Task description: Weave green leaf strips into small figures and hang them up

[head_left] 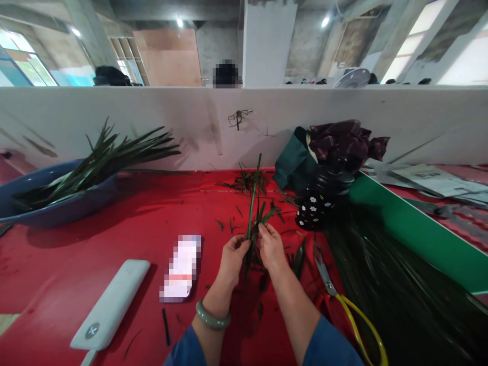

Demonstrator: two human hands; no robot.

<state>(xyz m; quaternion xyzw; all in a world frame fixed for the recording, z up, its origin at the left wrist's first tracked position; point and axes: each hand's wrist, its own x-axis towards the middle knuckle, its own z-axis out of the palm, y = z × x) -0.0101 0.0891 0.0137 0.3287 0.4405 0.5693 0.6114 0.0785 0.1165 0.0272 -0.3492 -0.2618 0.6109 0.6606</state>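
Note:
My left hand (233,256) and my right hand (271,247) meet over the red table (114,229), both pinched on a bundle of long green leaf strips (254,203) that stands up between them. The strips rise to about the back of the table, and shorter ends fan out to the right. A green bangle (212,317) circles my left wrist. Scissors with yellow handles (343,300) lie just right of my right forearm.
A blue basin (46,203) of long leaves sits at the left. A white power bank (110,305) and a phone (182,267) lie near the front. A black flowered jar (316,208), dark cloth and a heap of leaves (400,284) fill the right. A white partition stands behind.

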